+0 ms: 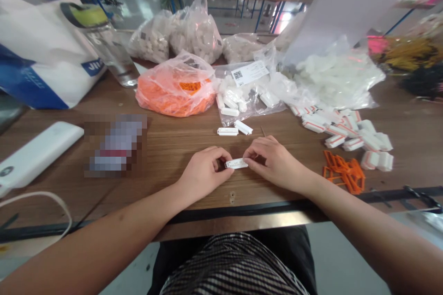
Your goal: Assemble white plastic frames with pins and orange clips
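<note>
Between my two hands, just above the wooden table, is a small white oblong plastic piece [236, 163]. My left hand [207, 170] pinches its left end with thumb and forefinger. At the right end, the fingers of my right hand [268, 159] close on the same piece. Two similar white pieces [227, 132] lie on the table just beyond my hands. To the right, a small heap of orange plastic frames [344, 171] rests near the table edge. Behind it sits a pile of white pieces with orange rims [349, 131].
At the back stand a bag of orange parts [176, 90], a labelled bag of white pieces [251, 90] and a cloudy plastic bag [339, 73]. Leftward are a clear bottle [112, 53], a white power bank [38, 156] with a cable, and a blurred-out item [116, 145].
</note>
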`<state>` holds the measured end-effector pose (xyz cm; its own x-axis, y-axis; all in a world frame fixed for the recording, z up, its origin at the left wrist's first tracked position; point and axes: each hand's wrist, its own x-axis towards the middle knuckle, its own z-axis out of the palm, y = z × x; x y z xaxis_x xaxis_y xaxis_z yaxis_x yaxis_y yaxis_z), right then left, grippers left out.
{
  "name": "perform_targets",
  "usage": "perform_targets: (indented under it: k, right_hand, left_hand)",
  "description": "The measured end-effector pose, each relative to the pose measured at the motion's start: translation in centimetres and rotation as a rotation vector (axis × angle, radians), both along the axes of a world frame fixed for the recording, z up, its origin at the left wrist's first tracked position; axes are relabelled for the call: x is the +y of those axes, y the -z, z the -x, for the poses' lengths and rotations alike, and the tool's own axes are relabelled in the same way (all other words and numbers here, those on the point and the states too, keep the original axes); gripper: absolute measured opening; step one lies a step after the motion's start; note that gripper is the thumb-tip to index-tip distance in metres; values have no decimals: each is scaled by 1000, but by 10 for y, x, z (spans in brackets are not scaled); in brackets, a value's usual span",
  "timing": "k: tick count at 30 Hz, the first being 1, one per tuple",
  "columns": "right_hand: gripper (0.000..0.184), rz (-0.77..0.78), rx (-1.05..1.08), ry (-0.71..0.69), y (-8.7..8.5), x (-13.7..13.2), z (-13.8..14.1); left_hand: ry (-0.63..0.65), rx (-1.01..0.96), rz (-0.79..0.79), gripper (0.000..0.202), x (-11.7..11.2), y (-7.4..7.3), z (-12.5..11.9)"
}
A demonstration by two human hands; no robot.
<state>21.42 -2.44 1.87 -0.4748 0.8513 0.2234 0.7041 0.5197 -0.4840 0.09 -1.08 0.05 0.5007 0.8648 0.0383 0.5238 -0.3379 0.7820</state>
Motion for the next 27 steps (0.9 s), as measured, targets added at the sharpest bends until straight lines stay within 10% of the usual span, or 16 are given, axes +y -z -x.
perform_targets:
  k: [20, 27]
  right_hand:
    - [26, -213, -188, -16, -5, -13, 7]
    - [22, -99, 81, 128, -6, -16, -25]
  left_hand:
    - [-5, -13, 22, 7, 2, -1, 0]
    - [20, 34, 41, 8, 1, -6, 0]
